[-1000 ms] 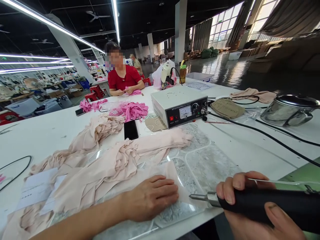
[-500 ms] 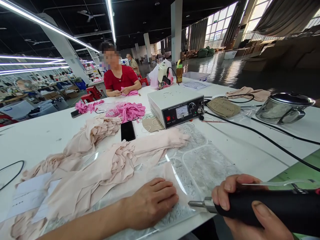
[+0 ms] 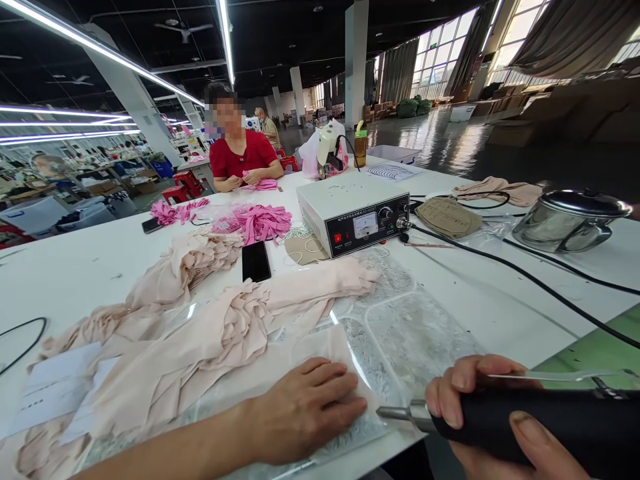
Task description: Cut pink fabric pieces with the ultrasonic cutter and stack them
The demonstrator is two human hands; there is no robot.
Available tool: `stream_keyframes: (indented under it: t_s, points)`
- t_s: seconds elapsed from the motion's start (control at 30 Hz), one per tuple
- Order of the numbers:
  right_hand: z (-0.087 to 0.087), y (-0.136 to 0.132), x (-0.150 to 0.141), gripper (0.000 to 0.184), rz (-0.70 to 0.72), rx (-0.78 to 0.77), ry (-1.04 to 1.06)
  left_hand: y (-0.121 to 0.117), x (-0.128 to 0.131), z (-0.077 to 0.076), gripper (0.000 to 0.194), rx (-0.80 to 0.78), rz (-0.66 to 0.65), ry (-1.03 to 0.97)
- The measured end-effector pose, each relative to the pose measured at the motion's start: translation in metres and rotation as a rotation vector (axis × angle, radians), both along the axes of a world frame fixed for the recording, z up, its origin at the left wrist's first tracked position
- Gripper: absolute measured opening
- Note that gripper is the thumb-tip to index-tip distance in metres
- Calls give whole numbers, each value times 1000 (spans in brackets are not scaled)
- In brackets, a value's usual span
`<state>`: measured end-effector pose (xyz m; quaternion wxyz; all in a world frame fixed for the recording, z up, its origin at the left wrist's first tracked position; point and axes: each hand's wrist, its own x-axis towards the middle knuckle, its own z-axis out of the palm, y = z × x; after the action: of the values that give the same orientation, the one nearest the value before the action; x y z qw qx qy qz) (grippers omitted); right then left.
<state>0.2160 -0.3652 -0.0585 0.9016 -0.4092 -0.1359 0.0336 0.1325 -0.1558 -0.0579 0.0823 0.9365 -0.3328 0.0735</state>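
My left hand (image 3: 311,408) lies flat, fingers stretched out, on a thin beige fabric piece (image 3: 327,343) over a clear plastic sheet (image 3: 415,327). In my right hand (image 3: 505,400) is a black ultrasonic hand tool (image 3: 545,420), with fingers and thumb wrapped round its body. Its metal tip points left at the fabric's lower right edge, just right of my left fingertips; whether it touches the fabric I cannot tell. Beyond my left hand lie layered stacks of beige fabric pieces (image 3: 200,347).
A white control box (image 3: 355,213) with a dial stands behind the sheet, its black cable (image 3: 500,257) running right. A phone (image 3: 256,261), pink fabric strips (image 3: 260,223), paper slips (image 3: 55,387) and a lidded glass pot (image 3: 565,220) lie about. A co-worker (image 3: 243,157) in red handles pink fabric opposite.
My left fingers have shifted slightly right, nearer the tool's tip. The tool and my right hand sit marginally lower and further right; the view has moved a little. The fabric stacks look unchanged.
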Motion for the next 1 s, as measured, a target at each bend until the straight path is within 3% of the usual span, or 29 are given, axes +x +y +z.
stream_keyframes:
  t_s: [0.3, 1.0]
  points:
    - [-2, -6, 0, 20, -44, 39, -5, -5, -4, -4, 35, 50, 53, 14]
    - [2, -11, -4, 18, -93, -70, -1, -12, -7, -9, 43, 60, 105, -23]
